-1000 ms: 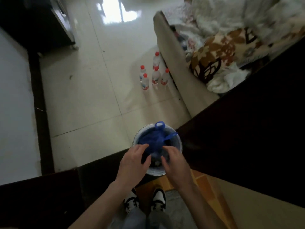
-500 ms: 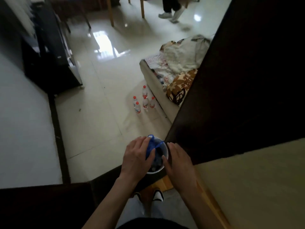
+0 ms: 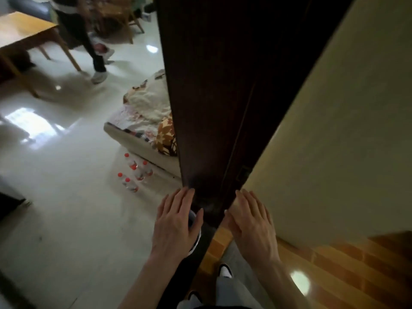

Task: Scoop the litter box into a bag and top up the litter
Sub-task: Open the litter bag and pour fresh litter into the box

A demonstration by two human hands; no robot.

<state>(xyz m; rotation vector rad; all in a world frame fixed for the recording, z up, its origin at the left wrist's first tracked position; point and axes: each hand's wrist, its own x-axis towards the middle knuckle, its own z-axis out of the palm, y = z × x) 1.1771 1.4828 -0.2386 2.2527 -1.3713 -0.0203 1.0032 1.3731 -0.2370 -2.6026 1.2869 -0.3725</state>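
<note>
My left hand (image 3: 176, 224) hangs flat with its fingers spread, palm down, over a round white bin (image 3: 197, 239) on the floor at the doorway. Only a thin arc of the bin's rim shows beside the hand. The blue bag seen in the bin a moment ago is hidden. My right hand (image 3: 252, 224) is also spread flat, to the right of the bin, above the wooden floor strip. Neither hand holds anything. No litter box is in view.
A dark door frame (image 3: 214, 97) rises straight ahead, with a pale wall (image 3: 334, 141) to its right. Several red-capped bottles (image 3: 133, 175) stand on the tiled floor by a low sofa (image 3: 142, 139) with bedding. A person's legs (image 3: 93, 52) and a wooden table (image 3: 24, 34) are far left.
Both hands have let go of the blue bag and lifted away from the bin with fingers spread. The view has tilted upward, and the bin is now mostly covered by my left hand.
</note>
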